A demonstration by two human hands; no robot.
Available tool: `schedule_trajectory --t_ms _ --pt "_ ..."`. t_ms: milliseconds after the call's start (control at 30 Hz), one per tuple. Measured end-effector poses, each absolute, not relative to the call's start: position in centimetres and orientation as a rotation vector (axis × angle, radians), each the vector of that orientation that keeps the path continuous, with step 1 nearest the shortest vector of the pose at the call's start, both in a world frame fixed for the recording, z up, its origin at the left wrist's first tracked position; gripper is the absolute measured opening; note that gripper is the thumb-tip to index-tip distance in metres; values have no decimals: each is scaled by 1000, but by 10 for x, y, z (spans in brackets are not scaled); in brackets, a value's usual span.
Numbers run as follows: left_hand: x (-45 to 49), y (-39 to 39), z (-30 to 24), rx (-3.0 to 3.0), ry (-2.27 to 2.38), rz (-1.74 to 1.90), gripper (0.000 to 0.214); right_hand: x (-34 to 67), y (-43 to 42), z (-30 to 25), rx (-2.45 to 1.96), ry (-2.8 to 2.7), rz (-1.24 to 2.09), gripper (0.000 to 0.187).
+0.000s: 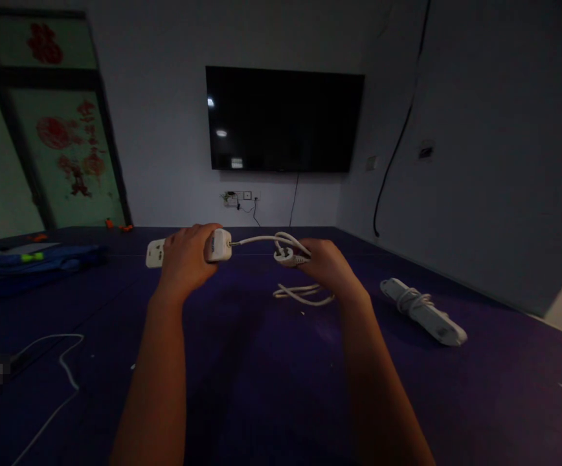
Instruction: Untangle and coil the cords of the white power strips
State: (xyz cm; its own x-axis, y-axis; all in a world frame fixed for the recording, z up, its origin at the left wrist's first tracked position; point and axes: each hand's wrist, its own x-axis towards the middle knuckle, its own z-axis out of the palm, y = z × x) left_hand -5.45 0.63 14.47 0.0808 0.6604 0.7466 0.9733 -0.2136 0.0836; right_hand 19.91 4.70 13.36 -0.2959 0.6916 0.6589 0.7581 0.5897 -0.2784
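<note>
My left hand [190, 255] is wrapped round the middle of a white power strip [221, 245], whose two ends stick out on either side of the fingers. From its right end a white cord [259, 239] runs across to my right hand [328, 262]. That hand is closed round the cord and the plug [288, 257], with the plug's face turned to the left. Loops of the cord hang below the right hand, close to the purple surface. Off to the right lies a second white power strip [424, 312] with its cord wound round it.
Blue cloth [38, 262] with a bright green item lies at the left. A thin white cable [70, 372] curves at the lower left near a blurred-out object. A television [285, 120] hangs on the far wall, above wall sockets [247, 195]. Small orange things [125, 228] lie by the door.
</note>
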Motion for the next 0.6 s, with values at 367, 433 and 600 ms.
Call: schedule_trajectory --t_ms 367,433,600 --pt "-72 52 102 -2508 -2205 -560 61 183 66 119 -1543 -2250 -329 22" --pt "-69 58 96 -2556 -2200 -544 61 181 69 114 -1542 -2299 -283 25" --pt "-52 63 93 -2628 -2076 -589 65 169 75 105 -1494 -2386 -237 29"
